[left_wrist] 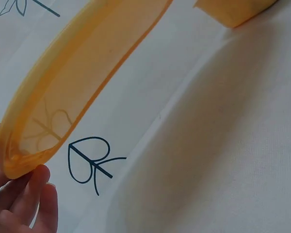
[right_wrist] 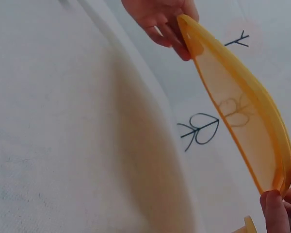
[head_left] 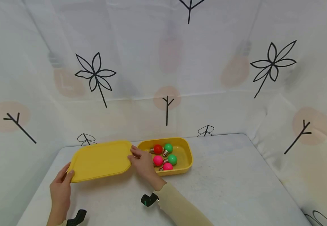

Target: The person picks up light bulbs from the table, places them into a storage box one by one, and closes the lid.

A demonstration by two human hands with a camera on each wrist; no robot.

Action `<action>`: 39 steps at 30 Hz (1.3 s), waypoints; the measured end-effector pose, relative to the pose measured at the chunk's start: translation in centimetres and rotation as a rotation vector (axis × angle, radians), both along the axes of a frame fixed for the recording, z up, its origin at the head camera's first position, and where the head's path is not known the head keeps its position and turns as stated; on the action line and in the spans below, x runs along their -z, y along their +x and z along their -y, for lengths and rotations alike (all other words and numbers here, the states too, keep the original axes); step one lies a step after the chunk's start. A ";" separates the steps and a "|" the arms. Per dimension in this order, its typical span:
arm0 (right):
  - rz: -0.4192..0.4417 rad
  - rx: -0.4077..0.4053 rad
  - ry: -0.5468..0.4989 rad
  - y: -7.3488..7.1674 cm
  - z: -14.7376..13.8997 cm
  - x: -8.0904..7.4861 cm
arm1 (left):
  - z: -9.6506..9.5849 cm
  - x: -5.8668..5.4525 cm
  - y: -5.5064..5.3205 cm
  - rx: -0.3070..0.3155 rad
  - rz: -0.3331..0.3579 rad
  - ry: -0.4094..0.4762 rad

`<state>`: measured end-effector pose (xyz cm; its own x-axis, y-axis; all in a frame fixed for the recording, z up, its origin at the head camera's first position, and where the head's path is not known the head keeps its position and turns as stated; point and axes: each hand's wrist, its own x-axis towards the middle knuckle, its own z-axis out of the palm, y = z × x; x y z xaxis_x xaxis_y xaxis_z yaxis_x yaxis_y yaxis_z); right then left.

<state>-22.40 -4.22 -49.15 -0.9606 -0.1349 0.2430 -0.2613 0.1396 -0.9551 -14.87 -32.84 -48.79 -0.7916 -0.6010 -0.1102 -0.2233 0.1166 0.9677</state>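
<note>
A flat yellow lid (head_left: 101, 160) is held up over the left part of the table, its underside rim visible in both wrist views. My left hand (head_left: 60, 185) grips its left end, thumb on top and fingers below. At the lid's right end my right hand (head_left: 144, 164) pinches the edge. Just right of that hand stands a yellow box (head_left: 186, 157), uncovered. Inside lie several small bulbs with metal screw bases: a red bulb (head_left: 158, 149), green bulbs (head_left: 172, 159) and pink bulbs (head_left: 158, 160). The right hand and forearm partly hide the box's left side.
A white cloth covers the table (head_left: 225, 188). Behind and beside it hangs a white curtain (head_left: 140, 78) printed with black leaf drawings and pale round shapes. The lid casts a shadow (left_wrist: 184, 141) on the cloth beneath it.
</note>
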 end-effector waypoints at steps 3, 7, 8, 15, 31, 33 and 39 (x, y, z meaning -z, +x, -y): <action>-0.008 -0.006 -0.010 0.1 -0.1 0.0 | -0.4 0.2 -0.2 -0.021 0.046 -0.036; -0.007 -0.011 -0.018 0.2 -0.2 -0.1 | -0.6 0.4 -0.3 -0.037 0.063 -0.034; -0.003 -0.010 -0.021 0.2 -0.2 -0.1 | -0.7 0.5 -0.3 -0.038 0.064 -0.029; 0.063 0.041 -0.025 0.3 0.2 -0.3 | -1.1 0.6 -0.3 -0.031 0.039 -0.009; 0.113 0.064 -0.069 0.5 -0.1 -2.0 | -2.1 0.4 -0.7 -0.037 0.015 -0.007; 0.124 0.067 -0.075 0.5 -0.3 -1.9 | -2.2 0.4 -0.7 -0.033 0.017 -0.006; 0.137 0.084 -0.089 0.5 -1.3 -1.8 | -2.7 0.5 -0.8 0.007 0.007 0.014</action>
<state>-21.88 -2.94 -47.39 -0.9925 -0.0361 0.1167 -0.1189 0.0687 -0.9905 -15.72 -30.18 -49.25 -0.7950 -0.5937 -0.1243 -0.2296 0.1049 0.9676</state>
